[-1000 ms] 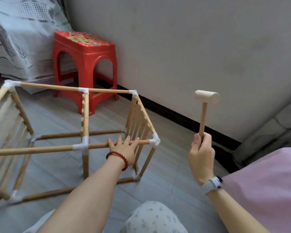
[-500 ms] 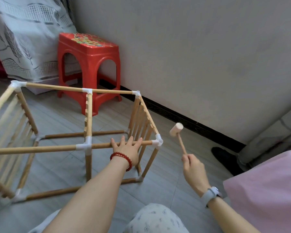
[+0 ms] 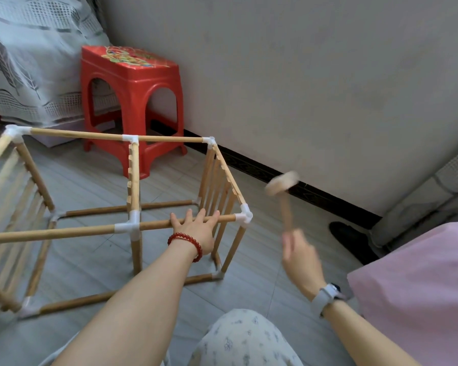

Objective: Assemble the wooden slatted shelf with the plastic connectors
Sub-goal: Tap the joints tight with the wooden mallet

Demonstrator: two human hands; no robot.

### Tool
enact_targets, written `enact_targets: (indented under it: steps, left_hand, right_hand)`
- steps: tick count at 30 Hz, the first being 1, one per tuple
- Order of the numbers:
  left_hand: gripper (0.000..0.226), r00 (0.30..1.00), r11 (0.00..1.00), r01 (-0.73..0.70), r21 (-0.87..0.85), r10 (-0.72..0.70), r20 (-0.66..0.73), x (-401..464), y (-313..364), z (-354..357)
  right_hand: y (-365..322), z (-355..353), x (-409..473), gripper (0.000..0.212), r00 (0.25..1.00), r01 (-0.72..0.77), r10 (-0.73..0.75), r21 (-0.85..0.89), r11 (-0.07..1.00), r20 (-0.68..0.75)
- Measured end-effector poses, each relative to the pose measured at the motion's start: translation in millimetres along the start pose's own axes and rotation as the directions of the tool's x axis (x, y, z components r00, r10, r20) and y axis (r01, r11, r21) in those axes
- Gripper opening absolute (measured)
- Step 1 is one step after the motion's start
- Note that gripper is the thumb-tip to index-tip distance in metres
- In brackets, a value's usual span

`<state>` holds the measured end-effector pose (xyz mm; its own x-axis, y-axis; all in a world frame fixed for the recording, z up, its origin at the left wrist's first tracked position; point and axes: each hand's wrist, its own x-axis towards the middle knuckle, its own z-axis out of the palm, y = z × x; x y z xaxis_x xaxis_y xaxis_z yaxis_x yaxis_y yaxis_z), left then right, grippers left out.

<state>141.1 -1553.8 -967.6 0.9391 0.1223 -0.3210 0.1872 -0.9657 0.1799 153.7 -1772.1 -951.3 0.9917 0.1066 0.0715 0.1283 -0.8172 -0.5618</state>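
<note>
The wooden shelf frame (image 3: 64,232) lies on its side on the floor, its rods joined by white plastic connectors. A slatted panel (image 3: 218,188) closes its right end. My left hand (image 3: 196,231) rests on the near top rod, fingers straight, just left of the corner connector (image 3: 245,216). My right hand (image 3: 300,257) grips the handle of a small wooden mallet (image 3: 282,184), which is blurred and raised a little to the right of that corner connector.
A red plastic stool (image 3: 132,75) stands behind the frame against the grey wall. A patterned curtain (image 3: 32,62) hangs at the left. A pink cover (image 3: 421,286) lies at the right, a dark shoe (image 3: 349,236) beside it. My knee (image 3: 243,339) is below.
The mallet swung down from high at the right towards the corner connector and now sits back, slightly higher and to the right. My left hand stays on the rod.
</note>
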Motion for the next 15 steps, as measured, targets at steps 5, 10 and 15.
enact_targets:
  steps: [5, 10, 15]
  left_hand:
    - [0.065, 0.999, 1.000, -0.002, 0.011, 0.002, -0.034, 2, 1, -1]
    - [0.053, 0.998, 0.999, -0.019, -0.032, 0.016, -0.069, 1, 4, -4]
    - [0.027, 0.982, 0.978, -0.143, -0.151, 0.121, -0.147, 2, -6, -14]
  right_hand:
    - [-3, -3, 11, 0.029, 0.978, 0.085, -0.049, 0.173, 0.981, -0.202]
    - [0, 4, 17, 0.029, 0.986, -0.017, 0.050, -0.202, 0.979, 0.159]
    - [-14, -5, 49, 0.030, 1.000, 0.021, -0.022, 0.063, 0.998, 0.012]
